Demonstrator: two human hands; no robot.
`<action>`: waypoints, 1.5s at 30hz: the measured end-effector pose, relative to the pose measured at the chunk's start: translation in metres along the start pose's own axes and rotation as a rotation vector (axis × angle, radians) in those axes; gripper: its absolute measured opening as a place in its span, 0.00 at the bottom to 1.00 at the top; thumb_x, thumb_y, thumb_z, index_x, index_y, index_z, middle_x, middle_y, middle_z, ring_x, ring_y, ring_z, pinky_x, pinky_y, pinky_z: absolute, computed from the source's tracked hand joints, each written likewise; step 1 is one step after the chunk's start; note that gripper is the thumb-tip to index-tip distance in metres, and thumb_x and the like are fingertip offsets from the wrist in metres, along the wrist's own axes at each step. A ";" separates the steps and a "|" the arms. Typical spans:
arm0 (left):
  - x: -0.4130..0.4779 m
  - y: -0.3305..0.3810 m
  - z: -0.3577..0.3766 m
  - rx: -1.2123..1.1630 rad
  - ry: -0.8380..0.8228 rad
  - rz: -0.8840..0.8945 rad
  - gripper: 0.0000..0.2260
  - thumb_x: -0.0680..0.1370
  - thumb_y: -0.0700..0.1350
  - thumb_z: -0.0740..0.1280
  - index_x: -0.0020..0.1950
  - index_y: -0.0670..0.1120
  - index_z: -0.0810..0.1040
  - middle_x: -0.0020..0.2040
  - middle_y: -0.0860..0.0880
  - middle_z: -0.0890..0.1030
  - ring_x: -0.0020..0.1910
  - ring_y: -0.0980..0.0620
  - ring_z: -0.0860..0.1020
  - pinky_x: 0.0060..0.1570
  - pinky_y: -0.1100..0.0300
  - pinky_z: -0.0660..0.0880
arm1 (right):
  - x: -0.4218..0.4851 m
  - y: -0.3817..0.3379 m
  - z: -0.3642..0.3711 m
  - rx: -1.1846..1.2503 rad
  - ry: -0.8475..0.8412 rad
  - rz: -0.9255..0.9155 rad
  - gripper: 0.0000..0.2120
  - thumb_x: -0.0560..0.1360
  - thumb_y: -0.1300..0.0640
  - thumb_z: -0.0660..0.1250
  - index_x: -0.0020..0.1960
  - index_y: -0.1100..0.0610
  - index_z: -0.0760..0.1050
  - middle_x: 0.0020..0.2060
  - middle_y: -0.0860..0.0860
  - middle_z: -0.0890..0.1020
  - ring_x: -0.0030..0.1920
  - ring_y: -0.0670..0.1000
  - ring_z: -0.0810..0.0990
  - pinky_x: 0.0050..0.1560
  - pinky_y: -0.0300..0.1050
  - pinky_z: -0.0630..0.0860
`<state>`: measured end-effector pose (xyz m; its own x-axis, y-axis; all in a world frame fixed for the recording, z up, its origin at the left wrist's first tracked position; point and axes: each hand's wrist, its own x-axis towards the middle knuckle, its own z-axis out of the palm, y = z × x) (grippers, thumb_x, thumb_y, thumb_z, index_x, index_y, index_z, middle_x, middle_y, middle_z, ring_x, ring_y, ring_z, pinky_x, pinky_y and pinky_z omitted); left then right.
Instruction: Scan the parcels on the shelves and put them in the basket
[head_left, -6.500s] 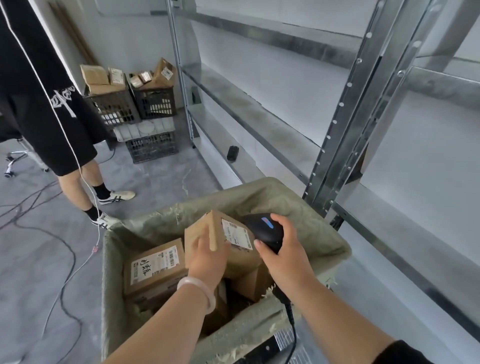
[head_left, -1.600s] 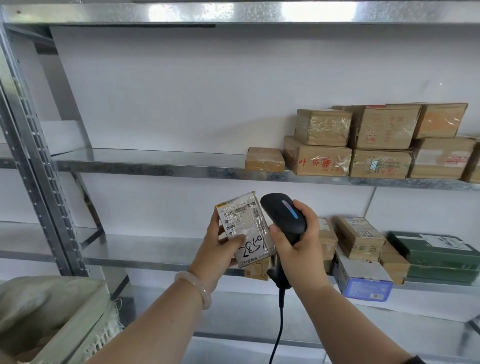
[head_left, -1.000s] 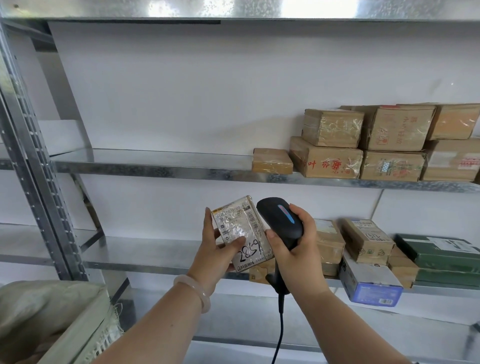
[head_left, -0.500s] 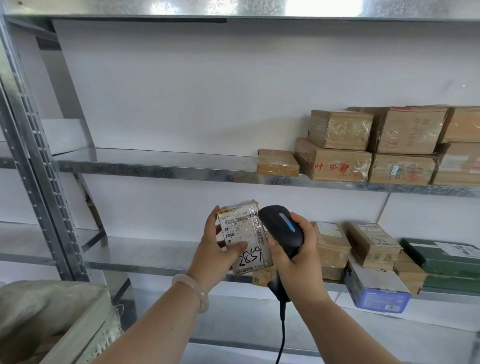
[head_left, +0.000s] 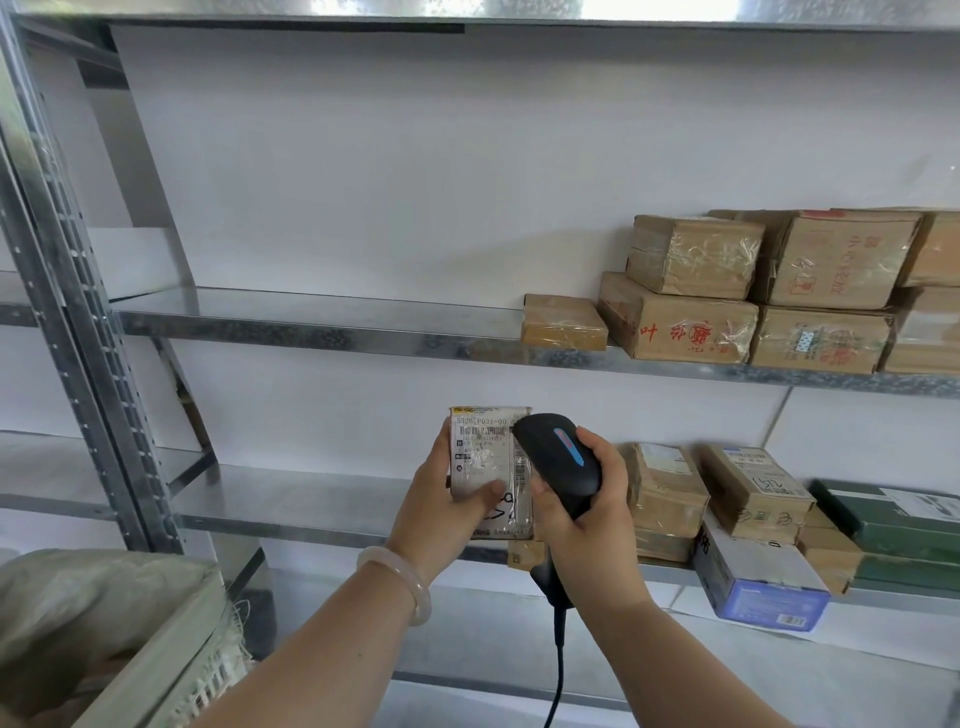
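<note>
The metal shelving rack (head_left: 311, 338) fills the view behind the held parcel (head_left: 480, 457), with one shelf edge running above the parcel and another passing behind it. Down and to the left of the held parcel stands the basket (head_left: 156, 670), lined with a pale green woven sack, only its near corner in view. Up and to the right of the held parcel, taped cardboard parcels (head_left: 675, 327) are stacked two high on the upper shelf, a small flat one (head_left: 563, 322) lying nearest. To the right of the held parcel, on the lower shelf, sit more brown parcels (head_left: 753, 488), dark green boxes (head_left: 909, 525) and a blue-and-white box (head_left: 763, 587).

The held parcel is a small flat packet wrapped in clear tape, label side toward the camera, upright in the air in front of the lower shelf. The left hand (head_left: 441, 519) grips it from its left edge, thumb across the label. The right hand (head_left: 587, 519) is wrapped round a black barcode scanner (head_left: 561, 462), whose head touches or overlaps the parcel's right edge. The scanner's cable (head_left: 558, 670) hangs below it. A pale bracelet (head_left: 400, 577) circles the left wrist.
</note>
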<state>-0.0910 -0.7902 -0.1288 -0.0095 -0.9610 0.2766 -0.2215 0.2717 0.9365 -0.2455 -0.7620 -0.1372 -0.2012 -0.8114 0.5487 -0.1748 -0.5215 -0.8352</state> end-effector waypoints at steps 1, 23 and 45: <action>0.000 0.000 0.001 -0.009 -0.002 0.007 0.29 0.75 0.43 0.73 0.58 0.75 0.64 0.56 0.69 0.76 0.50 0.72 0.78 0.38 0.75 0.74 | 0.000 0.000 0.000 -0.002 -0.003 0.000 0.26 0.75 0.63 0.71 0.65 0.43 0.65 0.50 0.27 0.77 0.44 0.38 0.80 0.40 0.27 0.73; 0.010 -0.028 -0.001 -0.058 0.303 -0.112 0.32 0.78 0.44 0.69 0.78 0.59 0.60 0.67 0.57 0.77 0.63 0.54 0.77 0.63 0.55 0.76 | -0.019 -0.022 0.014 -0.194 -0.196 -0.089 0.26 0.73 0.49 0.72 0.64 0.35 0.64 0.53 0.34 0.78 0.43 0.44 0.81 0.42 0.36 0.78; -0.008 -0.056 -0.055 -0.031 0.405 -0.114 0.30 0.78 0.38 0.68 0.76 0.56 0.65 0.63 0.55 0.79 0.60 0.54 0.79 0.50 0.72 0.77 | -0.037 -0.031 0.069 -0.225 -0.310 -0.063 0.26 0.73 0.50 0.72 0.63 0.36 0.62 0.50 0.30 0.76 0.51 0.36 0.78 0.44 0.28 0.75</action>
<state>-0.0248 -0.7946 -0.1712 0.3985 -0.8885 0.2275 -0.1691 0.1726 0.9704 -0.1658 -0.7339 -0.1345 0.1119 -0.8390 0.5326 -0.3912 -0.5298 -0.7525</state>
